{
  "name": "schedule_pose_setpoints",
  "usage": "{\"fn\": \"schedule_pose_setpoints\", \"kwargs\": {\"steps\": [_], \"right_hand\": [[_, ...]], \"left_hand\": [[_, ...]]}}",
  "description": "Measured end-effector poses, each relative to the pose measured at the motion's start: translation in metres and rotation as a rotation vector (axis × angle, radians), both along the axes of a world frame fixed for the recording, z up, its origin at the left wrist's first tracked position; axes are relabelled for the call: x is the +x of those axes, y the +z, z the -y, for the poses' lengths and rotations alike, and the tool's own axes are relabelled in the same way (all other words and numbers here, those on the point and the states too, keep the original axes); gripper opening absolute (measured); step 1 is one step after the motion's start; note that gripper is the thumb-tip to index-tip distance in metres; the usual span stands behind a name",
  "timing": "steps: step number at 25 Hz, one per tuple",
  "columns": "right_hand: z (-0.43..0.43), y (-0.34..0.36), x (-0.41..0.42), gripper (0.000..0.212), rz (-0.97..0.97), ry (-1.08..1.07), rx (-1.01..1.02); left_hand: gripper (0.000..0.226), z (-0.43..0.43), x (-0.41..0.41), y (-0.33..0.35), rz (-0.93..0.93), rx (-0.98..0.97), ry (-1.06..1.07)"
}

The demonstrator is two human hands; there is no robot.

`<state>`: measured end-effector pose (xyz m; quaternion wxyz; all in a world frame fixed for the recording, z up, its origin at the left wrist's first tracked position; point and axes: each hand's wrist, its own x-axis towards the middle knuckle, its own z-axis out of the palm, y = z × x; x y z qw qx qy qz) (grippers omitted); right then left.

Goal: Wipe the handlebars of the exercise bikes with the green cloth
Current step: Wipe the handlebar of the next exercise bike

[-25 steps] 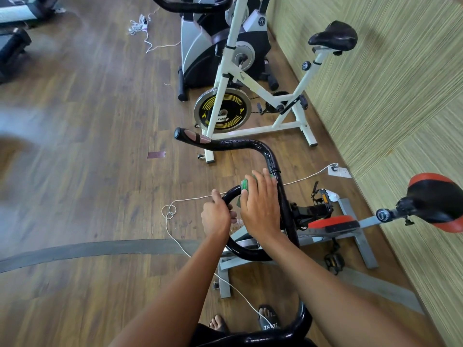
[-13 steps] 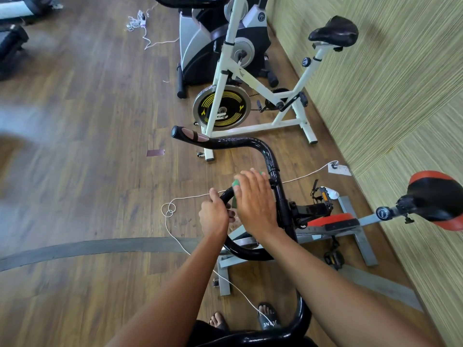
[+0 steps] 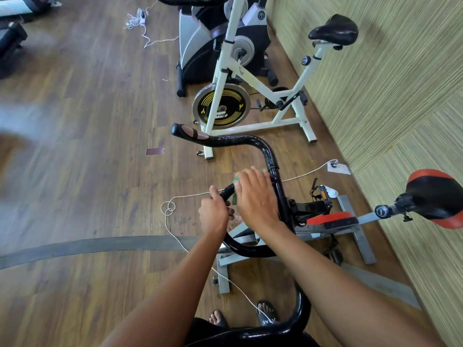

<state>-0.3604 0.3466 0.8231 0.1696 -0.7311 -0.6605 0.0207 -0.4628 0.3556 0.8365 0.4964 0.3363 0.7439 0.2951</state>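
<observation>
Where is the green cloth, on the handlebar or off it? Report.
On it: the right hand holds the green cloth against the black handlebar; only green edges show.

1. We see a brown wooden floor (image 3: pixel 75 171) all around.
2. A thin white cord (image 3: pixel 169 209) lies on it and makes a small loop.
3. The cord runs to a white plug box (image 3: pixel 339 168) by the wall (image 3: pixel 388 83), which has fine green and tan stripes.
4. A small dark piece of tape (image 3: pixel 155 151) sticks to the floor.
5. A long grey strip (image 3: pixel 87 246) crosses the floor.
6. Far away lies a messy white cable bundle (image 3: pixel 136 20).
7. At the bottom we see black sandals (image 3: pixel 268 319).
</observation>
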Motion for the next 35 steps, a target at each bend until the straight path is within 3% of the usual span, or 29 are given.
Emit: {"fn": "schedule_pose_setpoints", "kwargs": {"steps": [3,7,11,15,18,22,25,31,35], "right_hand": [[-0.004,0.006,0.008,0.036,-0.012,-0.121,0.004],[-0.003,0.003,-0.003,0.038,0.0,0.046,0.005],[-0.005,0.005,0.006,0.034,-0.015,-0.086,0.029],[-0.006,0.002,0.002,0.033,0.005,0.031,0.028],[-0.003,0.003,0.007,0.031,-0.026,-0.089,0.039],[0.01,-0.003,-0.008,0.048,0.008,0.038,0.002],[0.021,-0.009,-0.01,0.058,-0.032,-0.089,-0.085],[0.026,-0.01,-0.013,0.07,-0.1,-0.098,-0.114],[0.033,-0.012,-0.01,0.074,-0.045,0.071,-0.079]], "left_hand": [[0.067,0.001,-0.002,0.002,0.001,-0.004,-0.013],[0.064,0.0,0.0,-0.002,-0.046,0.012,0.003],[0.077,-0.002,0.002,-0.008,-0.062,0.011,0.014],[0.077,-0.002,0.002,-0.011,-0.087,-0.004,0.011],[0.082,-0.004,0.002,-0.013,-0.061,-0.001,0.034],[0.077,-0.003,0.002,-0.011,-0.064,0.001,0.013],[0.079,-0.003,0.001,-0.01,-0.051,0.009,0.022],[0.084,-0.005,0.0,-0.018,-0.081,0.0,0.024],[0.084,-0.007,-0.001,-0.025,-0.084,-0.005,0.018]]}}
